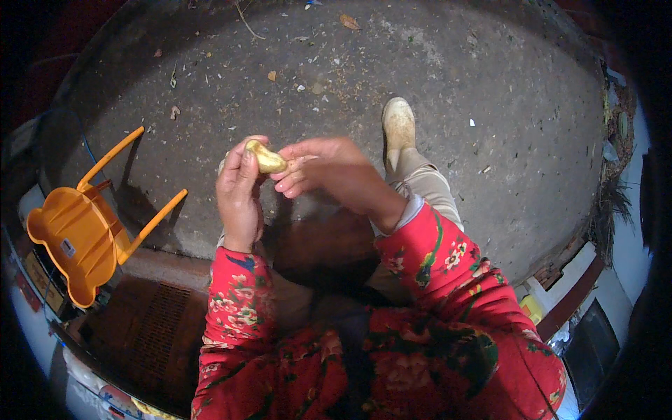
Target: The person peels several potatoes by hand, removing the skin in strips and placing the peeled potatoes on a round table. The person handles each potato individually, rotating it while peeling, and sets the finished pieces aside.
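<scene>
My left hand [241,197] holds a smooth, yellowish, bent lump [266,158], its thumb pressed against the near side. The lump looks like a tuber or root, but its exact kind is unclear. Its right end meets the fingers of my right hand [320,165], which is slightly blurred. Whether those fingers grip the end or only touch it cannot be made out. Both hands are up in front of me over the concrete floor [504,173], and red floral sleeves [441,252] cover my forearms.
An orange plastic stool or small chair [79,236] lies tipped over at left, legs pointing at the floor's middle. Beside it is a brown slotted surface [163,320]. My pale boot [399,123] stands ahead. Dry leaves [349,21] and scraps litter the floor. Debris [619,121] lines the right edge.
</scene>
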Demonstrator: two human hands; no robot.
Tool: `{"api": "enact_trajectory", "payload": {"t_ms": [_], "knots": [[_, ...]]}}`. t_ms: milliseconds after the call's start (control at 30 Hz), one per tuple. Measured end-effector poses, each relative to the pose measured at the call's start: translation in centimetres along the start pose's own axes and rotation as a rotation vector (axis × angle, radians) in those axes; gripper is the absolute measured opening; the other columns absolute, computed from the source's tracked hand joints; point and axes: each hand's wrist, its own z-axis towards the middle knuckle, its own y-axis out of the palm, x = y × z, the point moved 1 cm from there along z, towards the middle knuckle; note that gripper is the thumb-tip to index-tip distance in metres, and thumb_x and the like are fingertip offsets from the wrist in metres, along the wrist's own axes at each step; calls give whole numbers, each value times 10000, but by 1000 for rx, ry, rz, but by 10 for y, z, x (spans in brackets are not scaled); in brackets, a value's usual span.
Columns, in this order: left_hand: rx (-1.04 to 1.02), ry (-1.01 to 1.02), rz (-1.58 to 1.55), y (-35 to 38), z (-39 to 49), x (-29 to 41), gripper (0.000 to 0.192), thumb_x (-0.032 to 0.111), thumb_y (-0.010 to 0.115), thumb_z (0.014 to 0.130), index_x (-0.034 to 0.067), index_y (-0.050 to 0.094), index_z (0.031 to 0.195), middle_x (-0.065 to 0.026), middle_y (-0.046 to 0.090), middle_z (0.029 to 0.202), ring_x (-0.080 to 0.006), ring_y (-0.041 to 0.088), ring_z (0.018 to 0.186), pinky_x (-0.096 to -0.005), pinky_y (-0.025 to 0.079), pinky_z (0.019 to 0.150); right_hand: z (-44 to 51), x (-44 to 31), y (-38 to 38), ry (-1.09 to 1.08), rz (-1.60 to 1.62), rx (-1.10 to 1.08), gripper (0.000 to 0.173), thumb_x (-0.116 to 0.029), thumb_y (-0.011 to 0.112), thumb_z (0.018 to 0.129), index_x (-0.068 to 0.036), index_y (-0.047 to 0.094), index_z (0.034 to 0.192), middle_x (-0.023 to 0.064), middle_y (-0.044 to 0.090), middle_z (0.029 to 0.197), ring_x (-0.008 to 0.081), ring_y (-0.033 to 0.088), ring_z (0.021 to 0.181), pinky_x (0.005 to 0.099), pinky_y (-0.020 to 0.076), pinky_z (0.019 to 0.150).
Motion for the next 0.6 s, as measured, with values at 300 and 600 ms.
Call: {"api": "enact_trajectory", "payload": {"t_ms": [300,600], "knots": [[-3,30,24,3,-4,-2,211,149,449,819,-3,498,956,-39,508,878,-83,474,770,-213,391,683,1,3,6,-13,-80,66,224,-87,494,760,58,488,931,114,567,772,141,571,660,234,485,580],[3,64,119,3,-4,-3,229,170,444,823,2,498,969,-44,513,884,-87,484,761,-216,395,685,1,5,6,-54,-140,113,228,-61,498,745,65,482,934,128,567,768,146,572,658,240,483,573]]}}
